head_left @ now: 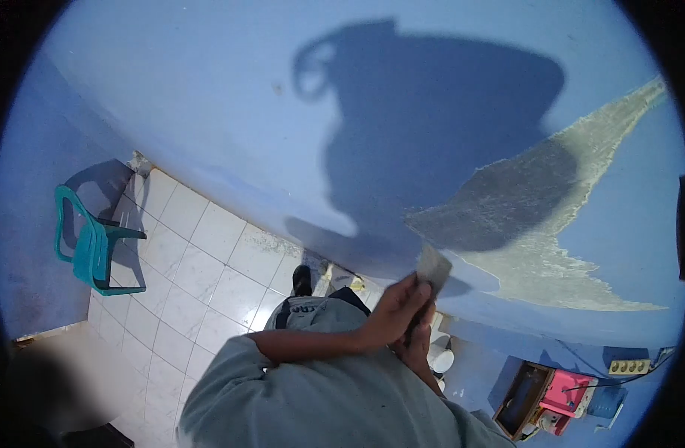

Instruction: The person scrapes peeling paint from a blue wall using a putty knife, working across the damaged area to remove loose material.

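My left hand point(397, 308) is closed, its thumb and fingers pinching a flat, grey, blade-like piece point(434, 267) whose squared end points up toward the wall. Just below, my right hand point(419, 345) curls around the lower, dark part of the same piece, partly hidden behind the left hand. I cannot tell whether that piece is a scraper or folded sandpaper. Beyond the hands rises a blue wall point(208, 97). A jagged patch of bare grey plaster point(552, 257) shows there, where paint has come off. My shadow falls across part of the patch.
A green plastic chair point(92, 250) stands at the left on white floor tiles point(200, 261). At lower right are a brown wooden frame point(523, 399), a pink container point(566, 392) and a power strip point(628, 366). White buckets point(441, 361) sit behind my right arm.
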The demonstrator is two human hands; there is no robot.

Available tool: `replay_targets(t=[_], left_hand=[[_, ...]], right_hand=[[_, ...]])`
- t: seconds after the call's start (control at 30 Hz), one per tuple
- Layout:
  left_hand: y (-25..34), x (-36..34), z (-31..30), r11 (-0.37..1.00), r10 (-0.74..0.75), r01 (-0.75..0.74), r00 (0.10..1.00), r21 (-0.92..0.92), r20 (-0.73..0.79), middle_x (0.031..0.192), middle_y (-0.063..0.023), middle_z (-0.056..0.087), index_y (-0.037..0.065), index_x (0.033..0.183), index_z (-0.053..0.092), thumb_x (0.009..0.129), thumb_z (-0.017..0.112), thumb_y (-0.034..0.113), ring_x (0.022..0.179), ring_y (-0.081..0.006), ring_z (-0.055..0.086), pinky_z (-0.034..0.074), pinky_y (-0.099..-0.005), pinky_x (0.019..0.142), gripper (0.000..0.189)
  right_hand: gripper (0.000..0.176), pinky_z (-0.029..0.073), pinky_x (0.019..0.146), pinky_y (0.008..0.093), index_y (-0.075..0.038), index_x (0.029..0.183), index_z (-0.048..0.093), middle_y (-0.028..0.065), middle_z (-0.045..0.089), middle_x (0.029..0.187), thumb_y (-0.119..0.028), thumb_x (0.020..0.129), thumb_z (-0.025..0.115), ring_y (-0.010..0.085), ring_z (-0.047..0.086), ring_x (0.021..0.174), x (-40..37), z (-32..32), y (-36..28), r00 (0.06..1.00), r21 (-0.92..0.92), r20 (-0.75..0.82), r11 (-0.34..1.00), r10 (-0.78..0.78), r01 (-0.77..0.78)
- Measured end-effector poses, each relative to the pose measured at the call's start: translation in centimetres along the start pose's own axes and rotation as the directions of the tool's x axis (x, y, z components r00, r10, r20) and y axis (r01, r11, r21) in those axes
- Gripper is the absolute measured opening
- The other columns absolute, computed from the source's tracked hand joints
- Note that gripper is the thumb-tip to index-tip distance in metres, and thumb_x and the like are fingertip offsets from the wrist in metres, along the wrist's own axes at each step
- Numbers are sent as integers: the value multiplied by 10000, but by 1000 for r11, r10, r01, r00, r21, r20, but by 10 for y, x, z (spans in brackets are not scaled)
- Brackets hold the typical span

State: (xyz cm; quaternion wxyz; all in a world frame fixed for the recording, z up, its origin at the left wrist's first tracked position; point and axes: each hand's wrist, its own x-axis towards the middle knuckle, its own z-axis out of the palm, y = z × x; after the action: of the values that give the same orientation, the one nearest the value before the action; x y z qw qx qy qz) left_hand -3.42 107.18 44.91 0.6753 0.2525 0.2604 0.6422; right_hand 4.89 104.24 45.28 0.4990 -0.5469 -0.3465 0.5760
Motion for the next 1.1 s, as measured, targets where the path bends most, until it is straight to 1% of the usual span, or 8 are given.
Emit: replay_targets(t=[0.07, 0.47, 0.57, 0.67, 0.73, 0.87, 0.93, 1.1], left_hand=[[40, 13, -3, 983, -184, 183, 977, -21, -111, 589, -15, 502, 38, 859, 452, 935, 383, 252, 496, -55, 466, 384, -183, 461, 237], [11, -6, 11, 994, -111, 110, 992, -27, -57, 580, -17, 509, 42, 814, 454, 936, 377, 238, 469, -51, 462, 375, -186, 450, 243], [45, 10, 15, 996, -73, 78, 991, 38, -115, 594, -17, 507, 41, 804, 462, 931, 395, 247, 487, -57, 463, 379, -187, 459, 250], [49, 21, 7, 992, 52, -35, 988, 123, -144, 598, -17, 511, 45, 791, 471, 921, 421, 271, 480, -61, 466, 385, -191, 447, 266], [51, 14, 3, 990, 10, 14, 986, 143, -165, 595, -22, 517, 47, 789, 470, 921, 422, 275, 462, -62, 472, 388, -192, 430, 268], [42, 4, 14, 992, 3, 15, 990, 126, -139, 606, -23, 534, 24, 828, 486, 920, 430, 248, 521, -54, 480, 395, -195, 479, 248], [23, -4, 14, 998, -8, 13, 996, 63, -86, 610, -25, 536, 23, 833, 487, 922, 425, 234, 527, -49, 481, 398, -194, 485, 237], [21, -2, 16, 998, -33, 39, 994, 53, -109, 602, -27, 537, 24, 826, 488, 920, 432, 242, 511, -52, 487, 400, -193, 465, 244]], right_hand=[[462, 314, 433, 252, -21, 731, 465, 2, 442, 573, -396, 934, 289, 110, 419, 495, 9, -4, -11, 872, -535, 464, 735, -157, 417], [541, 263, 432, 241, -71, 593, 375, -9, 378, 510, -518, 891, 312, 88, 347, 460, 7, -36, 11, 885, -183, 465, 981, 32, 61], [573, 294, 434, 230, -28, 932, 451, -18, 437, 673, -583, 854, 331, 89, 434, 560, 15, -32, 15, 882, -440, 467, 849, -61, 291], [612, 356, 523, 236, -29, 1204, 324, 21, 473, 811, -542, 870, 342, 96, 455, 664, 34, -17, 37, 773, 76, 622, 972, 127, -221], [562, 278, 413, 243, -77, 590, 377, 2, 397, 500, -531, 894, 245, 95, 374, 435, 16, 8, 7, 855, 17, 493, 981, 159, -193], [555, 276, 410, 239, -77, 597, 380, 8, 403, 496, -528, 895, 251, 97, 383, 430, 15, -6, 5, 850, -180, 485, 928, -205, 327], [592, 399, 744, 224, -82, 1352, 140, 42, 392, 1143, -377, 901, 386, 144, 475, 926, 8, -36, 20, 837, 69, 547, 996, 7, -53], [614, 398, 707, 229, -49, 1352, 129, 60, 441, 1062, -285, 886, 450, 129, 485, 855, 7, -26, 9, 838, -206, 525, 934, -147, 293]])
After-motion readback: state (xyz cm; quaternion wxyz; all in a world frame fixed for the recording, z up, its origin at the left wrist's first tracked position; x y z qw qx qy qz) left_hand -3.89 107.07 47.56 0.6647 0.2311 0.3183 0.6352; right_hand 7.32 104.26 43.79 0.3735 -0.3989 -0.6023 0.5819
